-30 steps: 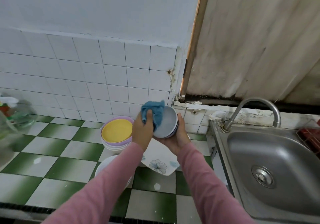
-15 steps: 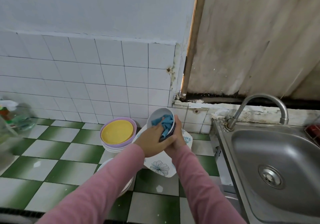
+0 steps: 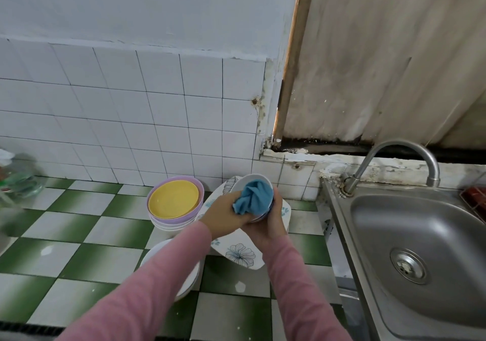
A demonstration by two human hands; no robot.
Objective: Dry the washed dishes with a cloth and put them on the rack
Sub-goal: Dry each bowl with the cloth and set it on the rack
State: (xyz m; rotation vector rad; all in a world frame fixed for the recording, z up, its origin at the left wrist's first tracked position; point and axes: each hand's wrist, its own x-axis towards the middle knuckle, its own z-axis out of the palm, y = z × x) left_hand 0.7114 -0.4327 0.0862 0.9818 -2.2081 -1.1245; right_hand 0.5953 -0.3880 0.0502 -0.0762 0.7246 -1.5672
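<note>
Hovering over a floral plate (image 3: 240, 255) beside stacked plates (image 3: 173, 203), right fingers (image 3: 276, 205) grip a bowl (image 3: 249, 180), left fingers (image 3: 228, 205) clutch cloth (image 3: 256, 198) inside.

L hand (image 3: 223, 215) presses blue cloth (image 3: 253, 198) inside white bowl (image 3: 249, 178); R hand (image 3: 271, 228) grips bowl underneath.

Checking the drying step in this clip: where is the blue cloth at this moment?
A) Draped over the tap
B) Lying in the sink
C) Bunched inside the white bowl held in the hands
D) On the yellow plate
C: the blue cloth is bunched in the mouth of the white bowl, gripped there by the left hand, while the right hand holds the bowl from below.
</note>
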